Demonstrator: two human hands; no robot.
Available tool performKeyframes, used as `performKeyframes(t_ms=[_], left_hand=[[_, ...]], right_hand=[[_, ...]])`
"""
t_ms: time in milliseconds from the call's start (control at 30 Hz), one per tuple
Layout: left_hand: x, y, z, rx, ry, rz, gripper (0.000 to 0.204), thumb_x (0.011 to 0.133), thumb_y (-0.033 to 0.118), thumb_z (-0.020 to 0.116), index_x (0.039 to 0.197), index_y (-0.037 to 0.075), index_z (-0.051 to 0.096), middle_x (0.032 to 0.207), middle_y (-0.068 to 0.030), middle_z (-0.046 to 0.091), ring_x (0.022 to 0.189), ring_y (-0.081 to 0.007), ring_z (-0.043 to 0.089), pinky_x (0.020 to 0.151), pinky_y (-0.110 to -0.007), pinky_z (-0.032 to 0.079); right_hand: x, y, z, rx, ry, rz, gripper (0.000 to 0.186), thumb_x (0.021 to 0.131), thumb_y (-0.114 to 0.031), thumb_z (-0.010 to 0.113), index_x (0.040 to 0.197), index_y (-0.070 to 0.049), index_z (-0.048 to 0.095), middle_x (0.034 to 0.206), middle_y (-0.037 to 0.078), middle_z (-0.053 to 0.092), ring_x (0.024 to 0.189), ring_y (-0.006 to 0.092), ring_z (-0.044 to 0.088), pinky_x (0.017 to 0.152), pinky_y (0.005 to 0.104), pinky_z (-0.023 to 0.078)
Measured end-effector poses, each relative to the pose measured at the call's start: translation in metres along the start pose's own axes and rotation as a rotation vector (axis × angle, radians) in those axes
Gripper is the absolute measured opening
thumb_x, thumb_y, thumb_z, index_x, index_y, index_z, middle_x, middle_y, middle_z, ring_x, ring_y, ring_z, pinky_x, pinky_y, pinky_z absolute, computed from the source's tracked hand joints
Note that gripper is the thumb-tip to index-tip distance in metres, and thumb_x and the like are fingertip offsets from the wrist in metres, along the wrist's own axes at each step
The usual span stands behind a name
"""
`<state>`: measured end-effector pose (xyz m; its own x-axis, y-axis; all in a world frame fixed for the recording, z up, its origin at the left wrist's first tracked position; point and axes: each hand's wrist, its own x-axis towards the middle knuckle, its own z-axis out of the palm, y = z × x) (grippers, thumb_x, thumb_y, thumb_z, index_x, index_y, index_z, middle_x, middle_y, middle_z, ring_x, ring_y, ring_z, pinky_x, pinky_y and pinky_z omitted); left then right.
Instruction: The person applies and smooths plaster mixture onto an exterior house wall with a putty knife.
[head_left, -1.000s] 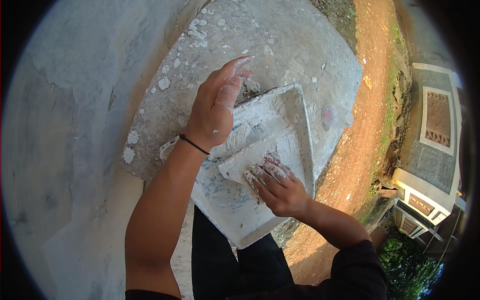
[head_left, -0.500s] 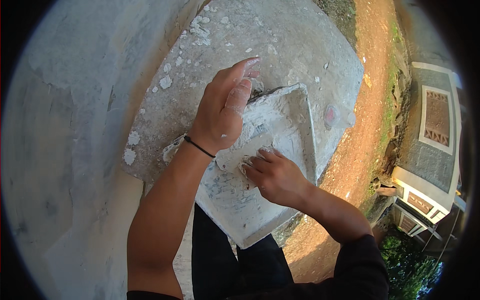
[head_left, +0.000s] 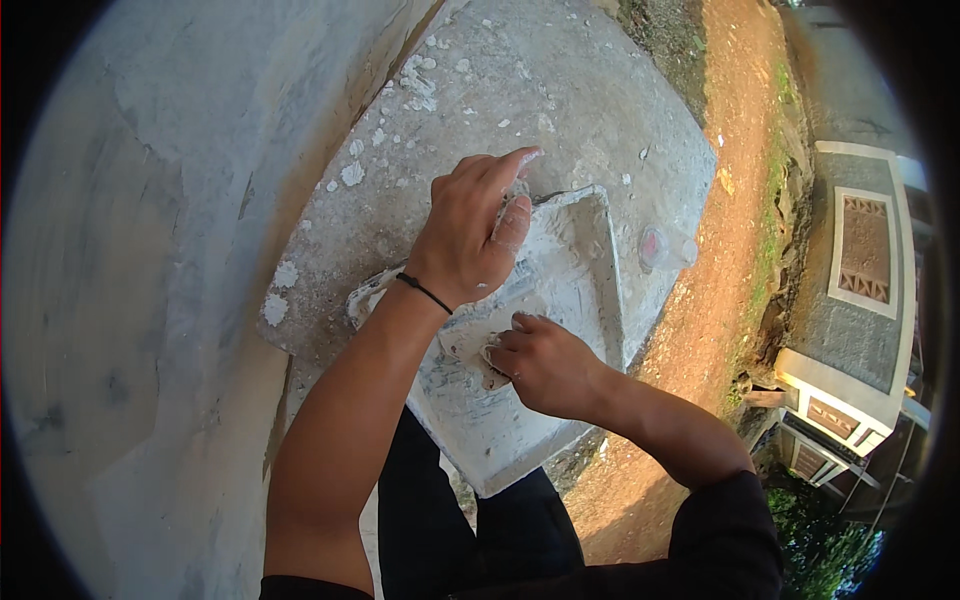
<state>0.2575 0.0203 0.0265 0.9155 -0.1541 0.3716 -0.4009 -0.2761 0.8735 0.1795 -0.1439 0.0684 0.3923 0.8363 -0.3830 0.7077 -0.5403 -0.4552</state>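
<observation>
A shallow rectangular tray (head_left: 615,270), caked with white paste, lies tilted in front of me, its near corner at my legs. Down in it, my right hand (head_left: 545,365) has its fingers curled into a smear of white paste (head_left: 465,345). Their tips are partly hidden in the paste. Above the tray's far left part, my left hand (head_left: 470,235) is raised with its index finger stretched out and its thumb apart. White paste coats the thumb and fingertips; the palm is mostly turned away from view. A thin black band circles the left wrist.
The tray rests on a grey slab (head_left: 500,70) spattered with dried white spots. Near the slab's right edge lies a clear plastic cup or bottle (head_left: 665,248). A grey plastered wall (head_left: 130,300) borders the left. Beyond the slab on the right run a dirt path (head_left: 735,200) and a house (head_left: 865,270).
My left hand has shifted slightly right and down, its thumb closer in front of the tray. My right hand stays in the paste, its fingers more tightly curled and slightly lower.
</observation>
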Motion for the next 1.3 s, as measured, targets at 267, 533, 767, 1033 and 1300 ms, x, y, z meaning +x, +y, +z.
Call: performKeyframes(t_ms=[267,533,767,1033,1300], left_hand=[[0.001,0.025,0.001,0.083,-0.014,-0.102,0.047,0.092,0.037,0.039,0.122,0.002,0.049,0.112,-0.0181,0.056,0.108,-0.0329,0.049,0.09,-0.045,0.033],[-0.029,0.186,-0.033,0.203,0.176,0.061,0.048,0.094,0.03,0.032,0.118,-0.007,0.05,0.113,-0.0232,0.056,0.106,-0.0354,0.052,0.093,-0.04,0.038],[-0.236,0.356,-0.049,0.088,0.432,-0.411,0.069,0.092,0.054,0.023,0.128,0.0,0.044,0.12,-0.0161,0.055,0.113,-0.0246,0.05,0.087,-0.035,0.033],[-0.347,0.539,-0.088,0.196,0.742,-0.241,0.077,0.088,0.062,0.027,0.123,-0.003,0.047,0.118,-0.0171,0.055,0.109,-0.026,0.053,0.086,-0.035,0.038],[-0.499,0.66,-0.135,0.401,1.031,0.014,0.076,0.089,0.061,0.025,0.125,-0.002,0.047,0.119,-0.0197,0.054,0.108,-0.0286,0.053,0.086,-0.037,0.037]], right_hand=[[-0.041,-0.016,0.001,0.196,0.21,0.041,0.024,0.069,0.0,0.05,0.089,0.001,0.063,0.088,0.014,0.063,0.083,0.0326,0.06,0.086,0.0368,0.046],[-0.15,-0.014,-0.004,2.072,0.701,0.535,0.046,0.072,0.007,0.044,0.118,0.008,0.046,0.104,0.02,0.061,0.086,0.0276,0.065,0.075,0.0384,0.055],[-0.195,-0.112,-0.046,2.507,0.462,-0.141,0.047,0.074,-0.004,0.048,0.12,0.006,0.046,0.111,0.02,0.059,0.097,0.032,0.062,0.084,0.0451,0.052],[-0.206,-0.264,-0.088,2.304,0.238,-0.348,0.053,0.072,-0.013,0.054,0.123,0.002,0.048,0.119,0.017,0.057,0.107,0.0333,0.056,0.093,0.0472,0.045],[-0.201,-0.473,-0.083,2.102,-0.179,-0.397,0.055,0.071,-0.009,0.054,0.123,0.004,0.046,0.115,0.018,0.057,0.104,0.0318,0.058,0.092,0.0449,0.047]])
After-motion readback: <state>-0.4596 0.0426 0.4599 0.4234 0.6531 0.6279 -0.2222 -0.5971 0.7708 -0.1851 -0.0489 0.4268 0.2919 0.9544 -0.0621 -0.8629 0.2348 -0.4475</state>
